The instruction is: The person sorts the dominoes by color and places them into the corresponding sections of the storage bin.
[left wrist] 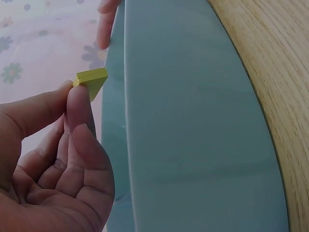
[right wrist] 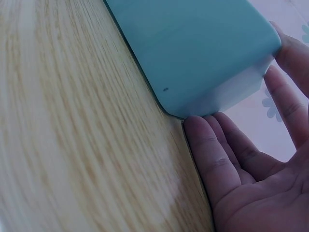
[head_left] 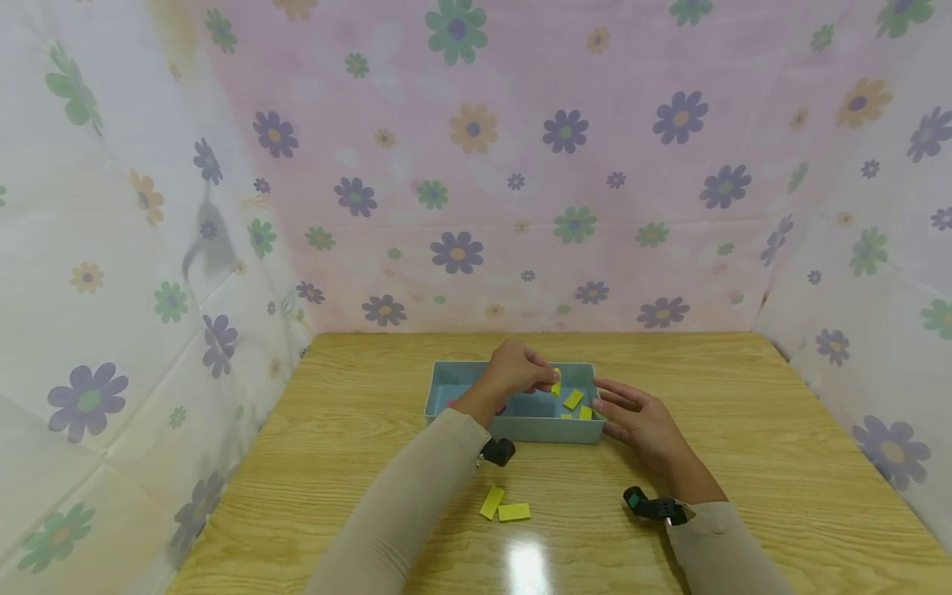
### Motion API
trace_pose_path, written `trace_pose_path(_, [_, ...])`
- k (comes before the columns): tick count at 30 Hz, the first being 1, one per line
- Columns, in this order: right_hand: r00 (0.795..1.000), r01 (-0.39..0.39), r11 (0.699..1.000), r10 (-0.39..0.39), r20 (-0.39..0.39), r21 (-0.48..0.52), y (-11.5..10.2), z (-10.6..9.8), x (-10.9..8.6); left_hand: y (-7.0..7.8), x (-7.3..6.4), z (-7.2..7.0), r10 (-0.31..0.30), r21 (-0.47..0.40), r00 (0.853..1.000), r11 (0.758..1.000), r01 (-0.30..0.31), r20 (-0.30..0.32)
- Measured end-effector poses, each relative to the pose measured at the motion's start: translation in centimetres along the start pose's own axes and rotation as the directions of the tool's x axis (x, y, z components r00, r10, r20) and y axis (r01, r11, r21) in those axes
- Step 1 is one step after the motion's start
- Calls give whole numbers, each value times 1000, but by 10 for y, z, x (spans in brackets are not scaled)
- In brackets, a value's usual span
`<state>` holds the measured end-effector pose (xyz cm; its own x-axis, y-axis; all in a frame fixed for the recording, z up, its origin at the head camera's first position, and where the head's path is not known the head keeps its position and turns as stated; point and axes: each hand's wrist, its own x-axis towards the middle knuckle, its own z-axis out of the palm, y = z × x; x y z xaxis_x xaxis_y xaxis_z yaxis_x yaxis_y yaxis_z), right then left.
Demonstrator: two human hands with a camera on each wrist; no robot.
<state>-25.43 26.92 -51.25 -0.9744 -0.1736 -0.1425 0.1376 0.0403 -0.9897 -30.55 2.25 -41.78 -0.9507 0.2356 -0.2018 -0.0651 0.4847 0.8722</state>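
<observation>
A pale blue rectangular box (head_left: 546, 430) stands on the table. My left hand (head_left: 515, 368) is above it, and thumb and fingertips pinch a small flat yellow block (left wrist: 91, 77) over the box's right half. Inside, at the right end, lie several yellow blocks (head_left: 573, 400). Reddish pieces (head_left: 501, 406) show beside the left wrist, mostly hidden by the arm. My right hand (head_left: 645, 428) rests at the box's right end, its extended fingers (right wrist: 203, 137) against the end wall and low near the tabletop.
Two yellow blocks (head_left: 513, 512) lie side by side on the wooden table (head_left: 357, 463), in front of the box and between the forearms. Flower-patterned cloth (head_left: 513, 165) hangs behind the table and along both sides.
</observation>
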Motion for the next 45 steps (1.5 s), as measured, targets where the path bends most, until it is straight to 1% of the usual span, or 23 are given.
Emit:
trace_pose_path(8, [1000, -10, 1000, 10, 6, 8, -1, 0, 0, -2, 4, 2, -7, -23, 1000, 1000, 7, 0])
trace_pose_path(16, [1000, -9, 1000, 9, 4, 5, -1, 0, 0, -3, 5, 3, 17, -43, 1000, 999, -17, 8])
trace_pose_path(21, [1000, -3, 1000, 3, 3, -7, 0, 0, 0, -2, 4, 2, 13, -42, 1000, 999, -13, -1])
trace_pose_path(30, [1000, 6, 1000, -6, 10, -15, -2, 0, -2, -1, 3, -1, -1, -66, 1000, 998, 1, -2])
trace_pose_path(39, [1000, -4, 1000, 4, 2, -21, -2, 1, -2, -3, 0, -4, 7, -90, 1000, 996, -7, -1])
trace_pose_path(45, [1000, -6, 1000, 6, 3, -7, -2, 1, -1, -6, -3, -9, 16, -99, 1000, 995, -14, 20])
